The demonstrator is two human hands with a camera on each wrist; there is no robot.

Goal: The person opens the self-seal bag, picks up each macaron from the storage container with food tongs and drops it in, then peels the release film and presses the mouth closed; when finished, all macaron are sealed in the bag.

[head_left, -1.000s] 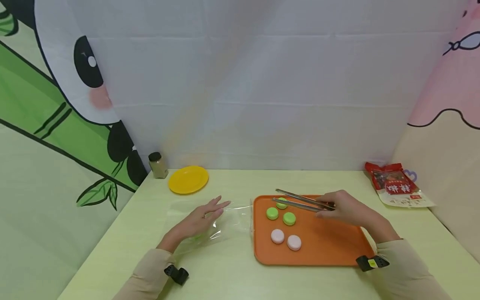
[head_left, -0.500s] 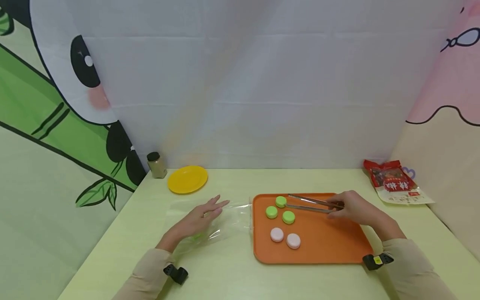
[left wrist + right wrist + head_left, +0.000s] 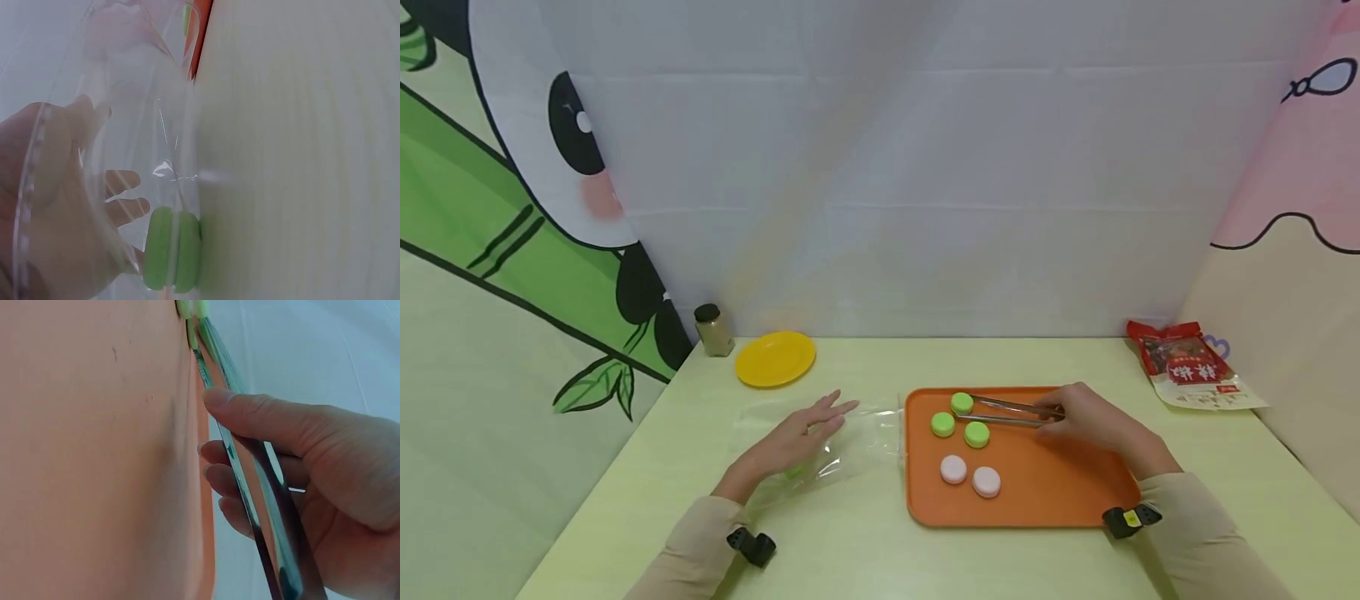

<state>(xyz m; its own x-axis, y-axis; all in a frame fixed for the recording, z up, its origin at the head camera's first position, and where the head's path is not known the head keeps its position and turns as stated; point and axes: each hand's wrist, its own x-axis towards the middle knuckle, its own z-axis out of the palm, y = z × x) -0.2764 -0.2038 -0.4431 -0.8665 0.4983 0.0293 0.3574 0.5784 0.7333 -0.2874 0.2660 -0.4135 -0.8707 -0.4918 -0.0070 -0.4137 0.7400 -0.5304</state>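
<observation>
My right hand (image 3: 1086,417) grips a pair of metal tongs (image 3: 240,469), thumb on one side and fingers curled on the other. The tongs' two tips are spread beside the far green macaron (image 3: 962,403), one at its right edge, one just in front. Two more green macarons (image 3: 943,424) and two pale pink macarons (image 3: 953,469) lie on the orange tray (image 3: 1060,492). Left of the tray, my left hand (image 3: 793,437) lies over a clear plastic bag (image 3: 868,437), fingers extended. Through its film the left wrist view shows a green macaron (image 3: 172,250) inside.
A yellow plate (image 3: 775,360) and a jar with a black lid (image 3: 714,330) stand at the back left of the table. At the back right lies a red and white food packet (image 3: 1195,368). A printed curtain (image 3: 925,167) hangs behind the table.
My right hand drew the tongs back to the right, then brought them left again, lower, with the tips at the far green macaron. My left hand stays in place on the bag.
</observation>
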